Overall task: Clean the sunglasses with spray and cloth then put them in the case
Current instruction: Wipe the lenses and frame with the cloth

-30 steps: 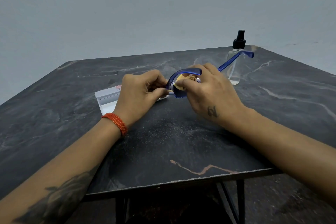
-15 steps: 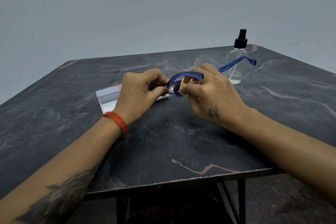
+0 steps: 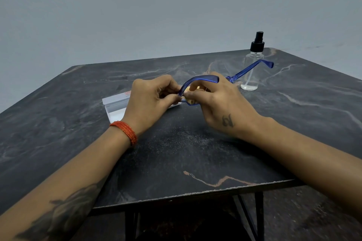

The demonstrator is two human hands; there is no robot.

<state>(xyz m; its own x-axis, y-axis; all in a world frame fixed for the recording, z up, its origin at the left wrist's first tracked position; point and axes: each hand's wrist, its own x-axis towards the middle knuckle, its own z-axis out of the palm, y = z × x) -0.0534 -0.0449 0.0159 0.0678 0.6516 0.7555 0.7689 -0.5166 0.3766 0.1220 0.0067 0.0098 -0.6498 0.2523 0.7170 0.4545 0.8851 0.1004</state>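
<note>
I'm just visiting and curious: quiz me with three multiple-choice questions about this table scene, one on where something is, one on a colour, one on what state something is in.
1. Where does the spray bottle stand?
A. far right part of the table
B. near left corner
C. on the floor

2. What colour is the sunglasses frame?
A. red
B. blue
C. white

3. How are the sunglasses now?
A. lying alone on the table
B. shut inside the case
C. held in both hands

Answers:
1 A, it stands upright beyond the right hand.
2 B, the frame and its outstretched arm are see-through blue.
3 C, the left hand pinches one end while the right hand presses a yellowish cloth to them.
</note>
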